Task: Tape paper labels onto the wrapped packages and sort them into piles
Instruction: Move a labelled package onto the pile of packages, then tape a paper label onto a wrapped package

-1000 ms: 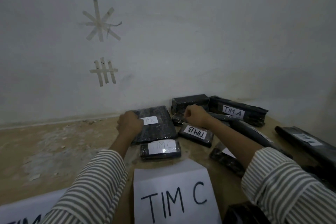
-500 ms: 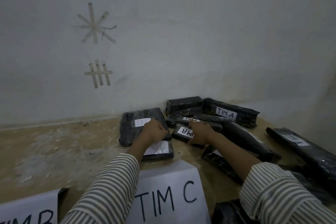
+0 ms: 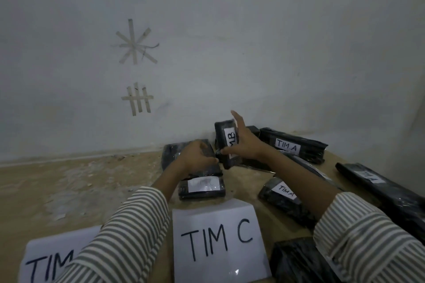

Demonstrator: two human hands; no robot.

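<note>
Right hand (image 3: 245, 145) grips the small black TIM B package (image 3: 224, 135), held on end with the thumb at its lower end and the index finger sticking up free. It sits by the wall, between the flat black package (image 3: 169, 156) and the TIM A package (image 3: 292, 145). Left hand (image 3: 196, 156) is on the flat package with fingers curled; can't tell if it's gripping. TIM C package (image 3: 202, 187) lies on the desk (image 3: 92, 179).
</note>
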